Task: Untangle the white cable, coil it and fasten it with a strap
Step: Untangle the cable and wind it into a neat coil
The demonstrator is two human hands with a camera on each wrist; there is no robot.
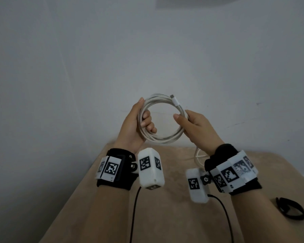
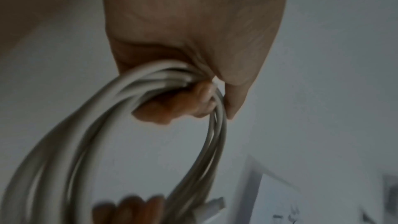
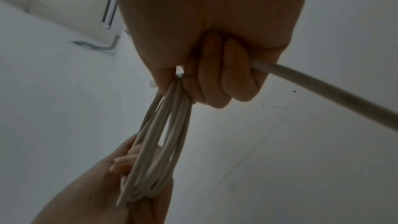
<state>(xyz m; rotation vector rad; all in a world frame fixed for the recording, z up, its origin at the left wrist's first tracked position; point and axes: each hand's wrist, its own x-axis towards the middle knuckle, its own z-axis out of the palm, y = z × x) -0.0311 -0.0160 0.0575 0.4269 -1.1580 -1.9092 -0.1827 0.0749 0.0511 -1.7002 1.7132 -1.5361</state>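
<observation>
White cable (image 1: 162, 118) up in the air as one round coil of several loops, two hands on it, above the tan table (image 1: 165, 216).

Left hand (image 1: 134, 126) wraps its fingers through the coil's left side with the thumb along the outside; right hand (image 1: 196, 128) curls round the coil's right side, and one loose strand trails below that hand down toward the table. One plug end (image 1: 174, 100) sticks out at the coil's top right. One black strap (image 1: 290, 208) lies on the table, well apart from the coil, low and to its right.
</observation>
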